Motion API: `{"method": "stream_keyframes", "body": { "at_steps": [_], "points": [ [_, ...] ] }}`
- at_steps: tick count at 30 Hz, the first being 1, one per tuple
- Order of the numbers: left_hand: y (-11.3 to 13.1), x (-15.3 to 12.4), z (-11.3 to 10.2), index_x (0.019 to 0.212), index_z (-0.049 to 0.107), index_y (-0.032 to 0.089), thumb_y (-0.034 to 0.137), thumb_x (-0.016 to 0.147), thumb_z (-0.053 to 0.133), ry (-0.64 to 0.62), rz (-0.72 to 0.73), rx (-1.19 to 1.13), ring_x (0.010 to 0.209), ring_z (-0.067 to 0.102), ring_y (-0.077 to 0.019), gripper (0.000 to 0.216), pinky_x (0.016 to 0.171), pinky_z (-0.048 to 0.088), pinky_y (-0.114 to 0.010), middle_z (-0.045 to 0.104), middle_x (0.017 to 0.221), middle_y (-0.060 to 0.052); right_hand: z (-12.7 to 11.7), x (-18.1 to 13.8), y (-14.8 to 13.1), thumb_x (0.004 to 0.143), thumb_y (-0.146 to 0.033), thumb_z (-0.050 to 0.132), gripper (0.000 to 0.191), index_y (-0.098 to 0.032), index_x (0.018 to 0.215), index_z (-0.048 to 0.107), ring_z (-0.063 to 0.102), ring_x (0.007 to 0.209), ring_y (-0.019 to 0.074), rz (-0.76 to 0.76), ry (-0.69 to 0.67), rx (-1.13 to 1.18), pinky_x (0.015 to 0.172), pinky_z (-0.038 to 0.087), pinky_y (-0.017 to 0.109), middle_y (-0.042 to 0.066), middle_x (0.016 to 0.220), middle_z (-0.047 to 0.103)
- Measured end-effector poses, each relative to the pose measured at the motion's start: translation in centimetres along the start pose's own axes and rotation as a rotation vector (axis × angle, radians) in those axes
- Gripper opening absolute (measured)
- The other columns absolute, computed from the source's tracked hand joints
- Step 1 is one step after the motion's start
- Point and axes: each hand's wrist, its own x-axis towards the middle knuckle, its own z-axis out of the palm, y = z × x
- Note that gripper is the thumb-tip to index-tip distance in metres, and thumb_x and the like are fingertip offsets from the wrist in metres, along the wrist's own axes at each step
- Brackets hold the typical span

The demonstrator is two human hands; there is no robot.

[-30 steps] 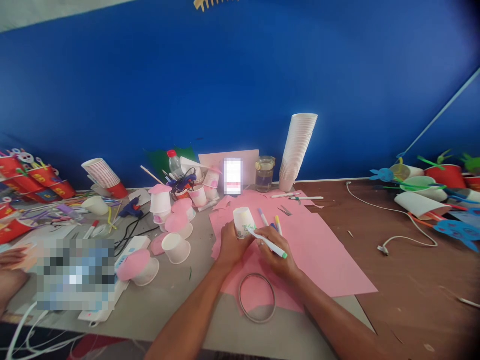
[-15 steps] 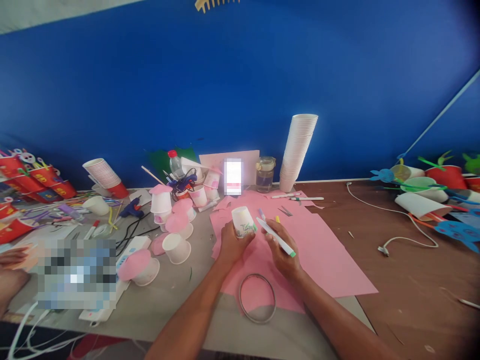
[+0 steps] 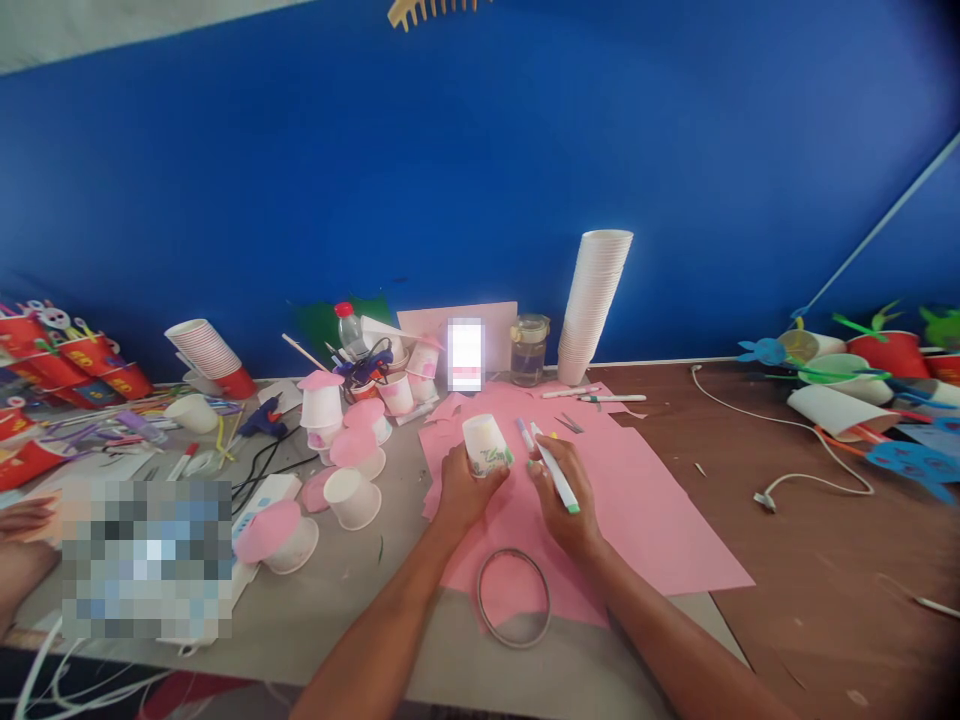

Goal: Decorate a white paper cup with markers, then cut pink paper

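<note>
A white paper cup (image 3: 484, 437), held upside down, carries green drawn marks near its lower rim. My left hand (image 3: 466, 492) is wrapped around that cup from the left. A white marker with a green end (image 3: 556, 472) lies in the grip of my right hand (image 3: 568, 500), just right of the cup and apart from it. Beneath both hands spreads pink paper (image 3: 645, 520). A thin round ring (image 3: 514, 640) rests between my forearms, partly over the paper's near edge.
Several paper cups with pink tops (image 3: 356, 452) stand to the left. A tall stack of white cups (image 3: 596, 305) and a lidded jar (image 3: 529, 350) rise behind. Another person's hand (image 3: 26, 545) shows at far left. A white cable (image 3: 802, 430) lies at right.
My right hand has drawn the marker a little away from the cup and turned it steeper. The cup has stayed almost in place in my left hand.
</note>
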Motion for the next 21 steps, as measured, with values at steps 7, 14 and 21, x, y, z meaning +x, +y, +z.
{"method": "stream_keyframes", "body": {
  "at_steps": [7, 14, 21],
  "points": [
    [0.0, 0.0, -0.1, 0.088, 0.064, 0.017, 0.033, 0.065, 0.074, -0.038, 0.056, 0.066, 0.077, 0.064, -0.0194, 0.031, 0.064, 0.047, -0.026, 0.069, 0.080, -0.003, -0.1, 0.0, 1.0, 0.095, -0.032, 0.043, 0.032, -0.022, 0.124, 0.052, 0.061, 0.081, 0.0201, 0.193, 0.031, -0.033, 0.071, 0.052, 0.037, 0.006, 0.092, 0.061],
    [0.2, -0.1, -0.3, 0.087, 0.064, 0.016, 0.033, 0.061, 0.076, 0.002, 0.011, 0.039, 0.078, 0.063, -0.0200, 0.034, 0.066, 0.047, -0.028, 0.069, 0.081, -0.004, -0.5, 0.2, 2.4, 0.089, -0.023, 0.046, 0.029, -0.022, 0.117, 0.053, 0.059, 0.068, 0.0191, 0.188, -0.094, -0.185, 0.072, 0.049, 0.036, 0.001, 0.073, 0.064],
    [0.9, 0.0, -0.4, 0.088, 0.062, 0.016, 0.029, 0.064, 0.073, -0.021, 0.060, 0.002, 0.073, 0.063, -0.0179, 0.030, 0.064, 0.047, -0.027, 0.069, 0.081, -0.004, -0.3, -0.2, 3.3, 0.081, -0.014, 0.051, 0.034, -0.018, 0.114, 0.058, 0.054, 0.079, 0.0254, -0.014, -0.215, -0.507, 0.082, 0.041, 0.042, 0.007, 0.077, 0.067]
  ]
}}
